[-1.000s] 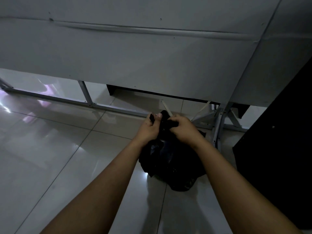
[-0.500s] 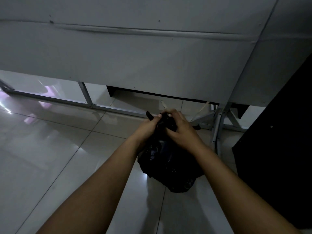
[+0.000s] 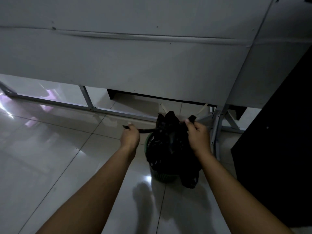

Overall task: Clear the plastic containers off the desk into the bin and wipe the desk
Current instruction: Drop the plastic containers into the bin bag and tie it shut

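Note:
A black plastic bin bag (image 3: 170, 146) sits in a small green mesh bin (image 3: 161, 177) on the tiled floor. My left hand (image 3: 130, 136) grips one twisted end of the bag and holds it out to the left. My right hand (image 3: 196, 132) grips the other end at the right of the bag's gathered top. The bag's mouth is bunched between the two ends. What is inside the bag is hidden, and no plastic containers show.
A grey panel (image 3: 135, 65) on a metal frame (image 3: 118, 113) stands just behind the bin. One frame leg (image 3: 217, 132) is close to my right hand. A tall black cabinet (image 3: 278, 141) fills the right side. Shiny floor tiles (image 3: 50, 157) spread to the left.
My hands were together over the bag's top. They have pulled apart, the left hand drawing one end out to the left and the right hand drawing the other to the right.

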